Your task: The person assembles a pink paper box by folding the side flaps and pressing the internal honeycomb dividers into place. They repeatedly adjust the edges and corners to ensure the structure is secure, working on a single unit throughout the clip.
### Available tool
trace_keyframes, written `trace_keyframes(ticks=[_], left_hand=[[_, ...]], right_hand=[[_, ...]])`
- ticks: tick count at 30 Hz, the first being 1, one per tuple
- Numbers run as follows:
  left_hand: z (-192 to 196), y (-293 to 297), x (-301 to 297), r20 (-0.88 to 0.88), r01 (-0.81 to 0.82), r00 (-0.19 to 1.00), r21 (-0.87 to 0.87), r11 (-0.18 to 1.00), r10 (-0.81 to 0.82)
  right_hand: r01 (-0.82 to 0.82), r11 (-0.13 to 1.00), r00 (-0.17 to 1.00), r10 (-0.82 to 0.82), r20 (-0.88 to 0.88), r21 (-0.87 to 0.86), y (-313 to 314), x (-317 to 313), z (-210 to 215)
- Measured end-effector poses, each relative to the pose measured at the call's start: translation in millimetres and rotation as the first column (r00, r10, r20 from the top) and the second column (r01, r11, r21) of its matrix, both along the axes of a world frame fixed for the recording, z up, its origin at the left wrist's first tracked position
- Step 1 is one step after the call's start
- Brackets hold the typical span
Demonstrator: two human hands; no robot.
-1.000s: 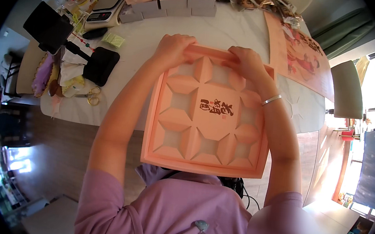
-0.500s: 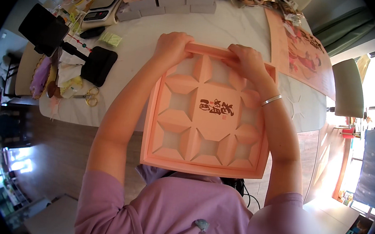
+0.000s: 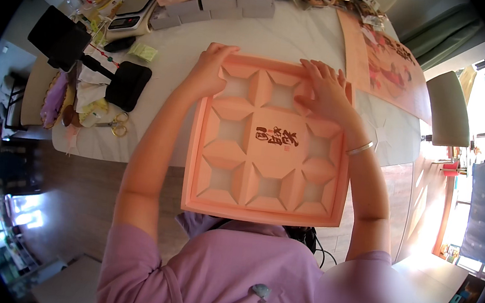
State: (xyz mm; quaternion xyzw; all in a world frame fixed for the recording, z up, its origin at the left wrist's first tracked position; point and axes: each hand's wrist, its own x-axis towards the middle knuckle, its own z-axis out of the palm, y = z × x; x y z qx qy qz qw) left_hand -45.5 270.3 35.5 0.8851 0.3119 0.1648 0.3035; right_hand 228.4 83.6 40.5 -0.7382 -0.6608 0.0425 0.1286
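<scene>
A square peach-coloured gift box (image 3: pixel 191 164) lies in front of me, its near side jutting past the table edge above my lap. Inside sits a folded paper insert (image 3: pixel 274 160) with several square openings around a middle panel bearing dark lettering. My left hand (image 3: pixel 209 71) grips the far left corner, fingers over the rim and thumb on the inner side. At the far right corner my right hand (image 3: pixel 327 89) rests with fingers spread over the rim, its thumb down on the insert. A silver bangle (image 3: pixel 360 149) circles my right wrist.
Stacked pink and grey boxes (image 3: pixel 216 0) stand at the back. Left are a kitchen scale (image 3: pixel 128 20), a black phone stand (image 3: pixel 127 85) and scissors (image 3: pixel 118 125). A printed peach sheet (image 3: pixel 379 65) lies at the right, near a chair (image 3: pixel 449 113).
Both hands have shifted outward along the far side of the box. My right fingers have spread from their grip on the rim. The far rim now sits lower and flush.
</scene>
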Motion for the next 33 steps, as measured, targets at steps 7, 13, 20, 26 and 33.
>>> trace_keyframes(ticks=[7,13,20,26,33], left_hand=[[-0.5,0.0,2.4,-0.021,-0.019,1.000,-0.004,1.000,0.019],[2.0,-35.8,-8.7,-0.085,-0.044,0.992,0.495,0.868,0.099],[37.1,-109.1,-40.9,-0.121,0.302,0.952,0.197,0.933,-0.283],[32.2,-126.1,-51.8,-0.169,0.307,0.946,0.189,0.933,-0.277],[32.6,-128.1,-51.6,-0.197,0.320,0.942,0.288,0.903,-0.271]], right_hand=[[0.043,0.998,0.995,-0.039,0.089,-0.050,4.7,-12.4,5.4],[-0.202,0.934,0.963,0.244,-0.115,0.294,-24.3,-28.0,1.4],[-0.311,0.943,0.949,0.301,-0.096,-0.122,-85.5,-84.6,34.8],[-0.315,0.945,0.949,0.315,-0.022,-0.082,-87.6,-94.7,22.7],[-0.304,0.944,0.953,0.299,-0.053,-0.131,-74.8,-101.9,29.3]])
